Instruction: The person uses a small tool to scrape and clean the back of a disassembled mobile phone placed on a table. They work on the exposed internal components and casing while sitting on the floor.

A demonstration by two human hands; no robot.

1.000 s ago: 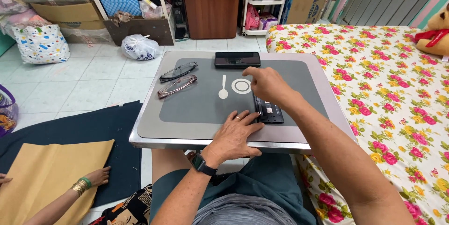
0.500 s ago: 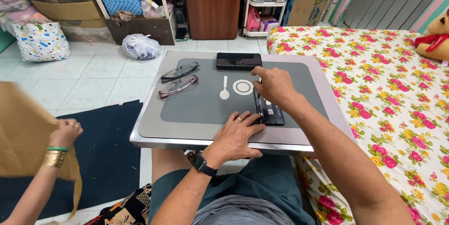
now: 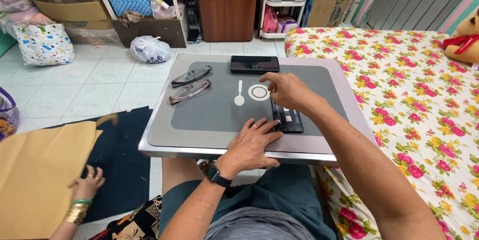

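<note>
Here the small black device (image 3: 288,118) lies flat on the grey tabletop (image 3: 199,135), near its front edge and a little right of centre, with its long axis running away from the person, from the front edge toward the white ring mark (image 3: 259,92). The left hand (image 3: 252,142) rests palm down just beside the device's near left corner, fingers spread and holding nothing, its fingertips touching that edge. The right hand (image 3: 289,92) sits over the device's far end, fingers curled narrow with thumb and forefinger pinched close; whether they grip anything cannot be told. So the device lies between the two hands, the left at the near end and the right at the far end. Two pairs of glasses (image 3: 190,84) and a dark phone (image 3: 254,64) lie well apart toward the far-left side. At lower left another person's hand (image 3: 86,185) touches brown paper (image 3: 35,170) on the floor.
</note>
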